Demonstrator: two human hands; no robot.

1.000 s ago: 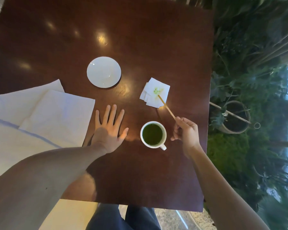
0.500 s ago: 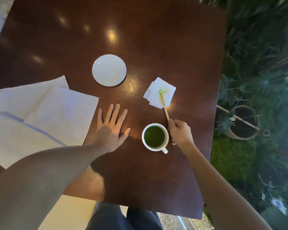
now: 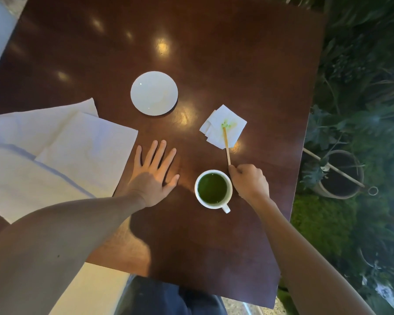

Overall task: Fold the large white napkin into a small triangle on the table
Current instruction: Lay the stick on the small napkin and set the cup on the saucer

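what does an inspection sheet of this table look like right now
surface: dark glossy wooden table, light glare spots.
job's things: large napkin lies at the left edge, partly folded, untouched.
clutter: white saucer; cup of green liquid; small napkin with green stain; wooden stick, tip on the stain.
hands: left hand flat on the table, fingers spread, beside the large napkin; right hand pinches the stick's near end, beside the cup.
cables: nothing seen.
surroundings: potted plants and greenery to the right; person's dark trousers below the table edge.
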